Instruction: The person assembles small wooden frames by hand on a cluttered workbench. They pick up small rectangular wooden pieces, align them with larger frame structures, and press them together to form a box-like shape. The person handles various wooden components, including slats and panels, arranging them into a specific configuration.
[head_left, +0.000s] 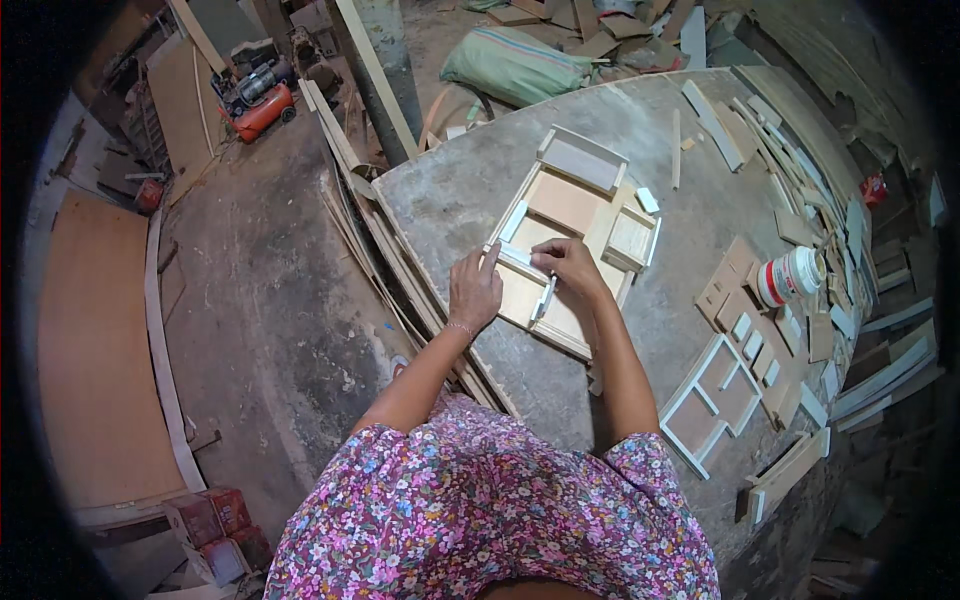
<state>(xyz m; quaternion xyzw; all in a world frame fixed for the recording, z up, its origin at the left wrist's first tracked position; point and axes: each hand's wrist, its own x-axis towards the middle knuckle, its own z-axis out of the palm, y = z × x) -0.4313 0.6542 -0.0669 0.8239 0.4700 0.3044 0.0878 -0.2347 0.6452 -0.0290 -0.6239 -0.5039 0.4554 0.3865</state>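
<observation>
A shallow pale wooden tray-like frame (567, 206) with several compartments and raised walls lies on the worktable in front of me. My left hand (476, 289) rests at its left edge, the index finger stretched onto the end of a light wooden strip (522, 266) that crosses the frame. My right hand (570, 265) reaches in over the middle, thumb and fingers pinched together close to the same strip. Whatever sits between those fingertips is too small and hidden to name. A small box-like compartment (631, 238) stands at the frame's right side, with a small white-edged block (648, 200) beyond it.
Right of my arm lies a second partitioned frame (712, 393), near several small blocks (752, 345) and a white tub (791, 277). Wood strips (713, 125) crowd the table's right side. Past the far edge is a green sack (515, 66); an orange compressor (262, 112) stands far left.
</observation>
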